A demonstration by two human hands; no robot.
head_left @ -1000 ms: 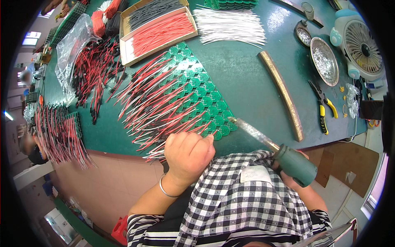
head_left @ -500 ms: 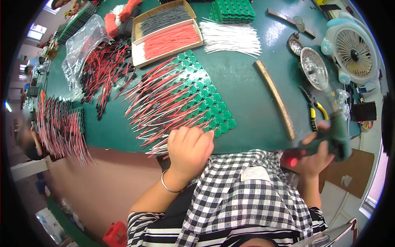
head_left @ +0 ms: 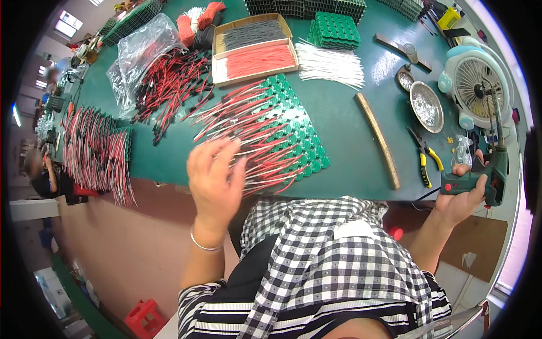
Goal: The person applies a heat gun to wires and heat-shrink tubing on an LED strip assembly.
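My left hand (head_left: 215,178), slightly blurred, is over the near left part of the red, white and black wires (head_left: 265,148), its fingers loosely spread and thumb apart. I see nothing gripped in it; whether the fingertips touch the wires I cannot tell. The wires lie across a panel of round green circuit boards (head_left: 305,133) and stick out to its left. At the table's right edge my right hand (head_left: 460,198) is closed round a green soldering gun (head_left: 474,179) with a red button. Its thin metal tip end points up, in front of the fan.
Red wires (head_left: 262,62) and dark ones fill cardboard trays, with white wires (head_left: 330,63) alongside. A wooden strip (head_left: 378,141), yellow-handled pliers (head_left: 424,161), a metal dish (head_left: 427,106) and a fan (head_left: 471,85) are to the right. Another wired panel (head_left: 96,152) lies left.
My left hand has moved left and away from me from the panel's near edge, its fingers loosening from a closed shape. My right hand has carried the soldering gun rightward. The view has shifted slightly.
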